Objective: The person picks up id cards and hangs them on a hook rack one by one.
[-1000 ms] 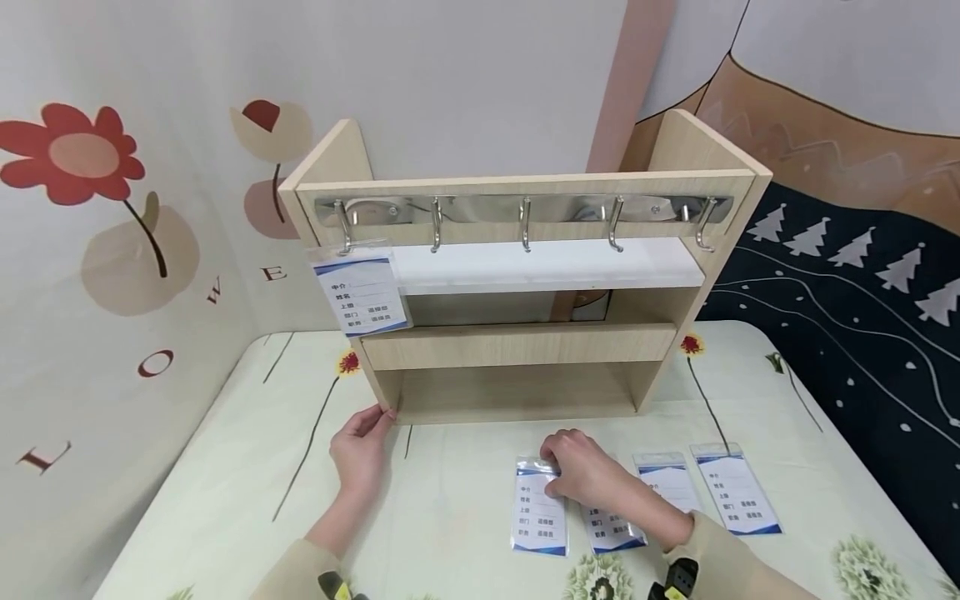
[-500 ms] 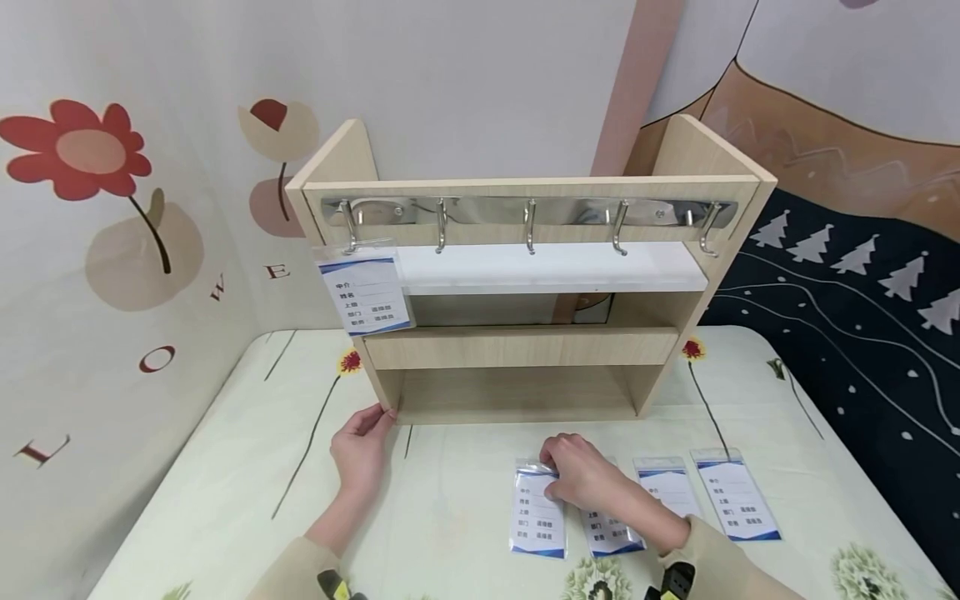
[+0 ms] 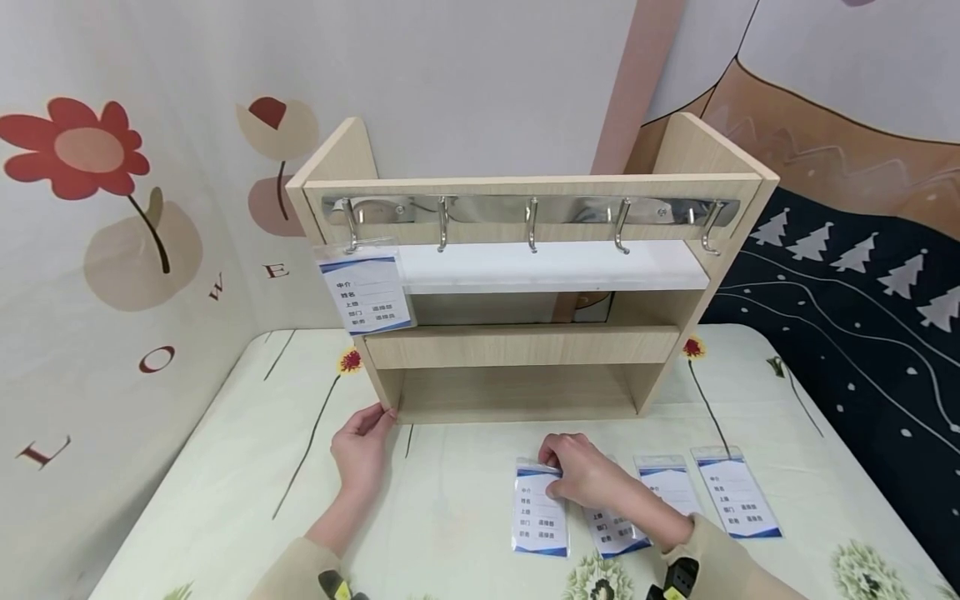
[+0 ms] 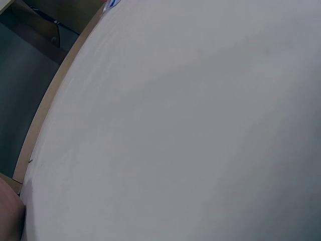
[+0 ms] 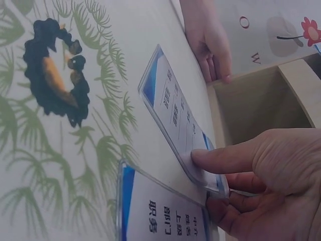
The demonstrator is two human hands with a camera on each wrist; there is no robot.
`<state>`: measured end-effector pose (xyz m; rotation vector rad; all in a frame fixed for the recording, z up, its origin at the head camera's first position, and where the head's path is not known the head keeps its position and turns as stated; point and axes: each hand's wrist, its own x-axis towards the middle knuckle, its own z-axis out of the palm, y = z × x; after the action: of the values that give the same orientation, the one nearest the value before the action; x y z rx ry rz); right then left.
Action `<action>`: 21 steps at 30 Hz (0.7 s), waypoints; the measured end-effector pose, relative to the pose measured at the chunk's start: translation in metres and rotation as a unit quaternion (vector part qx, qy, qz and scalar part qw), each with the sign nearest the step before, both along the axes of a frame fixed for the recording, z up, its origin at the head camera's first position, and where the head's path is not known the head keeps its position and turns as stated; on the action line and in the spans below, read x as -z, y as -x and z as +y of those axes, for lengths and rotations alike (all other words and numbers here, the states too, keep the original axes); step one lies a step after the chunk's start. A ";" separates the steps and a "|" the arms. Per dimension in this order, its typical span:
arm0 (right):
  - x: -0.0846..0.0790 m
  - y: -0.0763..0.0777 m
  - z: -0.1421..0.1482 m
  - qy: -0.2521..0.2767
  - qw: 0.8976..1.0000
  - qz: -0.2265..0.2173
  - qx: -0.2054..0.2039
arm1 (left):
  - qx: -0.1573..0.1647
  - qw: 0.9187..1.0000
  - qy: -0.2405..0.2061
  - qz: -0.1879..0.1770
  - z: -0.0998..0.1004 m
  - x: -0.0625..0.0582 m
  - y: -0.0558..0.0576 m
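Badge reading 姓名 and 部门 is pinched by right fingers, left fingers gripping the wooden shelf.

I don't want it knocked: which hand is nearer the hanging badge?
Left: the left hand is below the hanging badge, at the rack's corner; the right hand is farther, down and right, pinching another badge.

Beige sleeves – black wrist devices at the cuffs, with yellow patches.
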<state>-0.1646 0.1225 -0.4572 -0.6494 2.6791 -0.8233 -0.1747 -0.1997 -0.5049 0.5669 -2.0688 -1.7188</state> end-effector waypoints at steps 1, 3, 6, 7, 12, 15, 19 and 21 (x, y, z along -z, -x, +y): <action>0.001 0.000 0.001 0.006 1.000 0.000 0.000 | 0.000 1.000 0.000 0.000 0.000 0.000 0.000; 0.002 0.000 0.002 0.017 1.000 0.002 -0.001 | 0.000 1.000 -0.001 0.001 0.000 -0.001 0.000; 0.004 -0.001 0.003 0.032 0.999 0.004 -0.001 | 0.001 1.000 -0.003 0.003 0.000 -0.001 0.000; 0.005 -0.001 0.004 0.036 0.999 0.006 -0.001 | 0.001 1.000 -0.004 0.003 0.000 -0.001 0.000; 0.009 -0.002 0.006 0.054 0.998 0.010 0.003 | 0.001 1.000 -0.006 0.000 0.001 -0.002 -0.002; 0.011 -0.002 0.006 0.067 0.998 0.012 0.005 | 0.002 1.000 -0.005 0.001 0.001 -0.003 -0.002; 0.014 -0.001 0.007 0.091 0.995 0.026 0.003 | 0.003 1.000 -0.004 0.003 0.001 -0.003 -0.002; 0.016 0.000 0.008 0.102 0.994 0.036 0.001 | -0.001 1.000 -0.004 0.002 0.001 -0.003 -0.003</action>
<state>-0.1649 0.1305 -0.4730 -0.7358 2.6800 -1.1060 -0.1721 -0.1984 -0.5021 0.5675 -2.0592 -1.7279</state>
